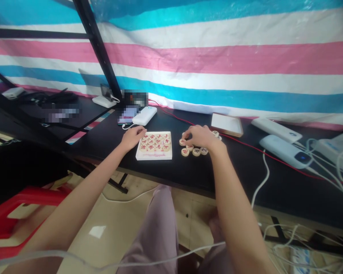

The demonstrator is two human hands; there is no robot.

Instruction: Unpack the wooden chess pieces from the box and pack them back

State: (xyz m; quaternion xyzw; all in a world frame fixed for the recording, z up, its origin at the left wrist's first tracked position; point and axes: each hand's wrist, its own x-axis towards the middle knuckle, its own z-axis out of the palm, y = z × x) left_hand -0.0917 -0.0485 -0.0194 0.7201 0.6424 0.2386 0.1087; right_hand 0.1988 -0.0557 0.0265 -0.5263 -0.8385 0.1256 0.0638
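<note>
A shallow white box lies on the black table, with rows of round Chinese chess pieces in its far part and a strip of bare floor at its near side. My left hand is at the box's left edge, its curled fingers closed on the far left corner. Right of the box, my right hand reaches down over a loose group of chess pieces. Its thumb and forefinger close on one chess piece at the left of that group. The hand partly hides the pieces behind it.
Behind the right hand lies a box lid. A red cable crosses the table. White power banks and tangled cables are at the right; another power bank and a phone lie behind the box. A red stool stands lower left.
</note>
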